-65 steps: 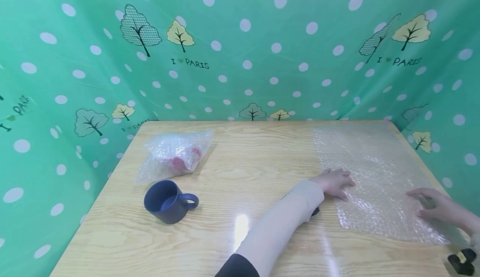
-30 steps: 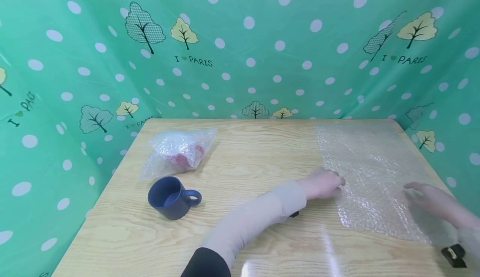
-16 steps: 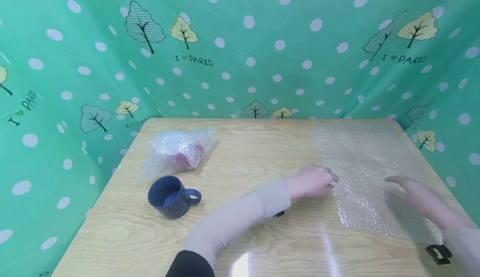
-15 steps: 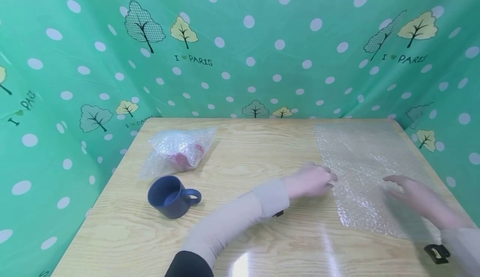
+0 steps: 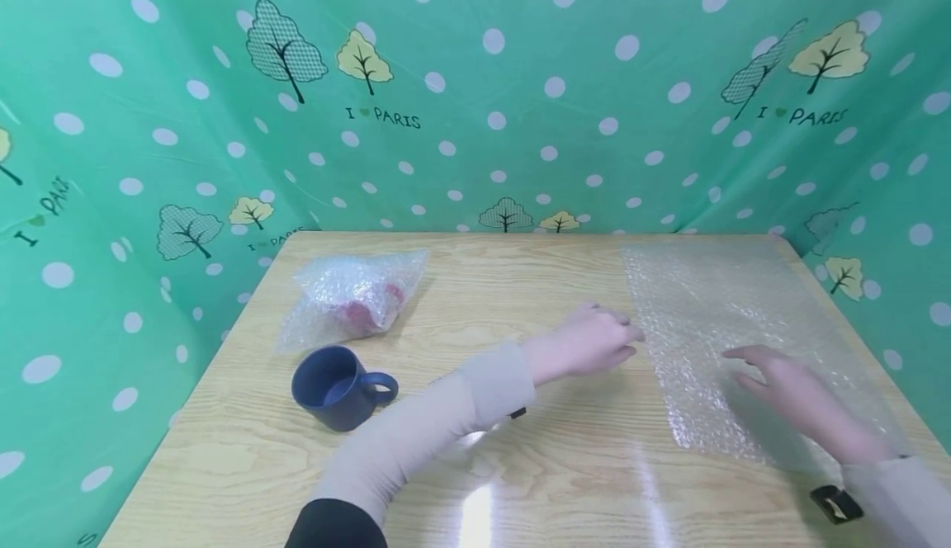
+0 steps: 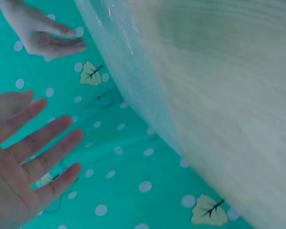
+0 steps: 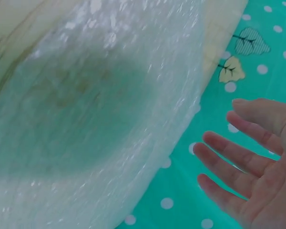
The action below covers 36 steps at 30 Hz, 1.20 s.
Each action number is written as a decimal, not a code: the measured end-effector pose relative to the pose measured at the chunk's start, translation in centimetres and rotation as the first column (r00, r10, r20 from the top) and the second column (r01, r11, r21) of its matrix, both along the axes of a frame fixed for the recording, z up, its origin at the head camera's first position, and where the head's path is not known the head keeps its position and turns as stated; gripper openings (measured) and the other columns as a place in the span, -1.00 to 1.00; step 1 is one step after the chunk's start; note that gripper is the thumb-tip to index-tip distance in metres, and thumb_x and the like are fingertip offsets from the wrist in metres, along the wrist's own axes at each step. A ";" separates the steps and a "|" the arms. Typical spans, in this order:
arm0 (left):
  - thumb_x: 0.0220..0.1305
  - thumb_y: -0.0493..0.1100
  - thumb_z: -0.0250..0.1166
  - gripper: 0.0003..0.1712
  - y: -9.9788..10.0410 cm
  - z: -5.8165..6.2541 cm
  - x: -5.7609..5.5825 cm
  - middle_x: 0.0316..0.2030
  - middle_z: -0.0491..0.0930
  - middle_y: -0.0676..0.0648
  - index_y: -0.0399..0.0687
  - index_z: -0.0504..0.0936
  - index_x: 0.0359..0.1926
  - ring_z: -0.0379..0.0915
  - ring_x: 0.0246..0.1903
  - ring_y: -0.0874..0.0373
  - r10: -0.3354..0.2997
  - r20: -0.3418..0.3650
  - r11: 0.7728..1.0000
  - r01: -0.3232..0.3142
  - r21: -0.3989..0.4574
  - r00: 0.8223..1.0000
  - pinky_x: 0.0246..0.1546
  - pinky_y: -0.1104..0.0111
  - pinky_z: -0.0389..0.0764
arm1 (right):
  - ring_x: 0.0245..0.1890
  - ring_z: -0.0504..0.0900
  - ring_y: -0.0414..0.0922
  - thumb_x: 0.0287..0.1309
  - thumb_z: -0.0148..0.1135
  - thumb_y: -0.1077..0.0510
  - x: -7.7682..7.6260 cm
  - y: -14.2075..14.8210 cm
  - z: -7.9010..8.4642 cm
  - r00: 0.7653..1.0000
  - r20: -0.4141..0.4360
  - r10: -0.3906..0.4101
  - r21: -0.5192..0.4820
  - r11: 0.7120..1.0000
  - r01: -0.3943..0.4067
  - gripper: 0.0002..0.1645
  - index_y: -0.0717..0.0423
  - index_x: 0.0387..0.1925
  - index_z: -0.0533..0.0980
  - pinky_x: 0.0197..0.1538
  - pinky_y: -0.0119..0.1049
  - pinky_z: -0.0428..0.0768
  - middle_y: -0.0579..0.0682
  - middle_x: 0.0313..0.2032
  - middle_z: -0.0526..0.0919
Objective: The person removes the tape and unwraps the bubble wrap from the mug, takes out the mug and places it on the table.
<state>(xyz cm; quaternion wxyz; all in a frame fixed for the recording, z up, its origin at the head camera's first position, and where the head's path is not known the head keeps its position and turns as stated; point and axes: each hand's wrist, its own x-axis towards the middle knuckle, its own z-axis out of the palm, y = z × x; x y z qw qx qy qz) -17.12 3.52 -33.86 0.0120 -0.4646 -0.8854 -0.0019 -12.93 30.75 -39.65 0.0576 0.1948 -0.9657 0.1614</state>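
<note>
My left hand (image 5: 583, 340) is held above the table just left of a clear bubble wrap sheet (image 5: 691, 309); in the left wrist view its fingers (image 6: 52, 155) are spread and hold nothing. Over the sheet's right part hovers my right hand (image 5: 791, 391), its fingers (image 7: 238, 162) loosely extended around nothing in the right wrist view. The bubble wrap lies flat along the right side of the table. A dark blue mug (image 5: 338, 391) stands upright at the left, its handle pointing right. Behind it rests a bubble-wrapped bundle (image 5: 352, 296) with reddish parts showing through.
The light wooden table (image 5: 475, 300) ends at a green dotted curtain (image 5: 446, 119) printed with trees, which surrounds it at the back and both sides. Black wrist devices (image 5: 835, 503) are strapped at the sleeves.
Both hands have moved left. The left hand has come off the bubble wrap, which stays spread in place. The mug and the bundle have not moved.
</note>
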 end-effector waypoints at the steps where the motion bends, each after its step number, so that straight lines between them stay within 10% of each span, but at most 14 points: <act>1: 0.26 -0.03 0.04 -0.70 -0.3 0.2 0.0 -0.08 0.54 0.13 0.13 0.50 0.00 0.44 -0.09 0.30 -0.004 -0.016 1.000 0.004 -0.001 1.000 -0.03 0.46 0.37 | -0.21 0.48 0.30 -0.05 0.19 0.33 0.1 -0.2 0.1 1.000 0.002 0.004 -0.006 1.000 -0.004 -0.67 0.39 -0.18 0.45 -0.16 0.16 0.44 0.38 -0.20 0.51; 22: 0.19 -0.15 0.14 -0.79 -9.7 2.9 -1.6 -0.24 0.59 0.00 -0.03 0.58 -0.16 0.50 -0.21 0.14 0.079 -0.096 0.996 -0.082 -0.022 0.992 -0.08 0.27 0.45 | -0.22 0.53 0.17 -0.08 0.21 0.31 0.7 -4.3 0.7 0.993 -0.064 0.101 -0.056 0.993 -0.105 -0.71 0.29 -0.22 0.50 -0.14 0.09 0.49 0.23 -0.24 0.57; 36: 0.20 -0.18 0.13 -0.71 -17.4 3.3 -3.1 -0.16 0.57 -0.15 -0.17 0.52 -0.07 0.48 -0.13 -0.02 0.316 -0.059 0.949 -0.316 0.001 0.947 0.04 0.06 0.37 | -0.25 0.56 0.09 -0.15 0.26 0.30 1.0 -6.6 0.8 0.974 -0.148 0.171 -0.078 0.980 -0.183 -0.71 0.22 -0.25 0.53 -0.18 0.01 0.53 0.13 -0.26 0.60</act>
